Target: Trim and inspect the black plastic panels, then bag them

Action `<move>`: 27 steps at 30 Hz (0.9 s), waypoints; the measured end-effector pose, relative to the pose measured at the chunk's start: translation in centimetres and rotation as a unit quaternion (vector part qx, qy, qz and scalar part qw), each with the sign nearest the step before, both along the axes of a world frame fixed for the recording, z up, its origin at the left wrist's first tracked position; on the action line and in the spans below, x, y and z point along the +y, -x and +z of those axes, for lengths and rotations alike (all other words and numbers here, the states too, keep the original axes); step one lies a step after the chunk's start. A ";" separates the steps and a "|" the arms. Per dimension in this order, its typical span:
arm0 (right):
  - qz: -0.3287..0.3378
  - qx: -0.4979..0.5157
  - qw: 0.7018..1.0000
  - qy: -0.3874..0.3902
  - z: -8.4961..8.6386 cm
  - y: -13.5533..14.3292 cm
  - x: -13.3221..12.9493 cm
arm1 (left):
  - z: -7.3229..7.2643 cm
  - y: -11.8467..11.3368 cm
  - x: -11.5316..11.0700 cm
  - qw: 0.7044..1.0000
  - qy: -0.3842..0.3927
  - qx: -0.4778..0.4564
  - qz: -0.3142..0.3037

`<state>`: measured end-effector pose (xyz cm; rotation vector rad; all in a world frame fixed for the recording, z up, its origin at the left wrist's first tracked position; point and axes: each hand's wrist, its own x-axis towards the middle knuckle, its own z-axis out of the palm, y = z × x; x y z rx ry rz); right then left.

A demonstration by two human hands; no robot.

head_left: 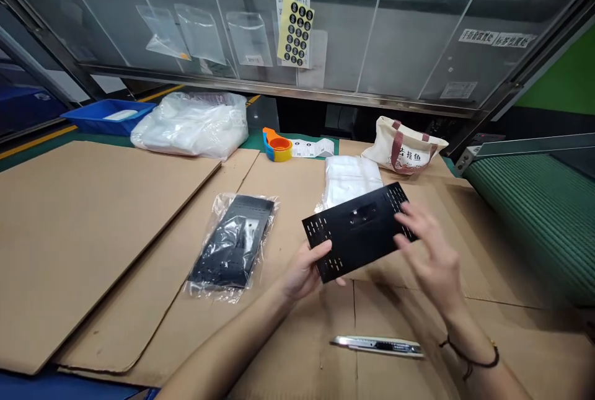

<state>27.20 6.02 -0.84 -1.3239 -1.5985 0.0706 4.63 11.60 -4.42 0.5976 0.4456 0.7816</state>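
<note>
A flat black rectangular panel (360,235) with rows of small slots at both ends is held tilted above the cardboard. My left hand (307,266) grips its left end, thumb on top and fingers underneath. At the other end, my right hand (430,254) has its fingers apart, close to the slotted edge; whether the fingertips touch it I cannot tell. A silver utility knife (377,345) lies below the panel on the cardboard (288,338). To the left is a clear plastic bag (235,242) with a similar black piece inside.
Behind the panel lie a stack of white plastic bags (351,178), an orange and blue tape dispenser (277,146) with a label strip, and a cloth tote bag (404,146). A bulky plastic bundle (193,124) and blue tray (106,116) stand back left. A green ribbed conveyor (539,220) runs right.
</note>
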 end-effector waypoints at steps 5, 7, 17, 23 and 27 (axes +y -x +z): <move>0.018 0.411 0.887 0.209 -3.5 -5.5 0.8 | -0.7 0.7 0.1 0.999 -0.011 0.023 -0.048; 0.078 0.486 0.828 0.270 -5.2 -5.5 0.6 | -0.9 0.8 0.0 0.997 -0.021 0.032 -0.071; 0.084 0.548 0.791 0.260 -6.9 -4.9 -0.3 | -1.1 1.2 0.3 0.994 -0.001 -0.057 -0.090; 0.084 0.525 0.809 0.251 -6.6 -4.3 -0.2 | -1.3 1.1 0.3 0.996 0.014 -0.049 -0.071; 0.081 0.528 0.807 0.251 -6.2 -3.8 -0.3 | -1.5 1.3 0.3 0.995 0.013 -0.044 -0.086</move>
